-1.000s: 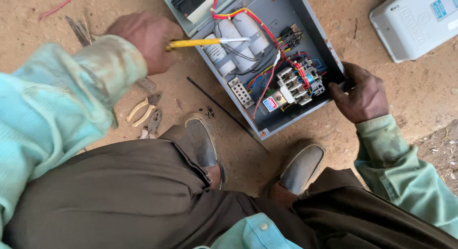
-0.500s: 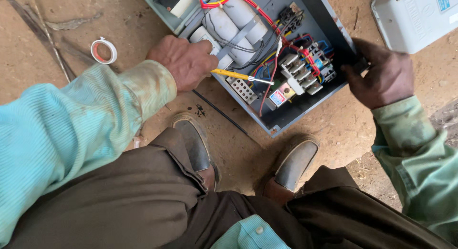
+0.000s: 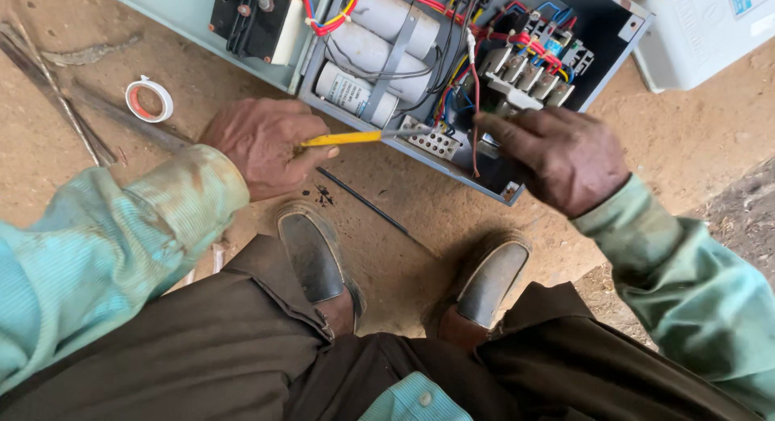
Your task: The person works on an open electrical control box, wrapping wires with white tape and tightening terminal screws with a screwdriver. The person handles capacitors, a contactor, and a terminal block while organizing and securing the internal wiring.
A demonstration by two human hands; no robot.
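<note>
Right hand [image 3: 565, 159] has left the box's outer edge and now reaches inside, fingers loose among the red wires [image 3: 475, 106], clasping nothing. Left hand [image 3: 262, 154] has drawn back slightly, still closed around the yellow screwdriver [image 3: 343, 138], tip at the terminal strip [image 3: 432, 141]. Work has moved to the wiring. Grey open control box [image 3: 601, 41] lies on dirt beyond the shoes, cylinders [image 3: 367, 86] strapped at its left side.

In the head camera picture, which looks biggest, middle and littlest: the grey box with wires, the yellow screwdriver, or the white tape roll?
1. The grey box with wires, biggest by far.
2. The yellow screwdriver, held in the left hand.
3. The white tape roll, littlest.
All lie about equally far from the camera, so the order seems safe.
</note>
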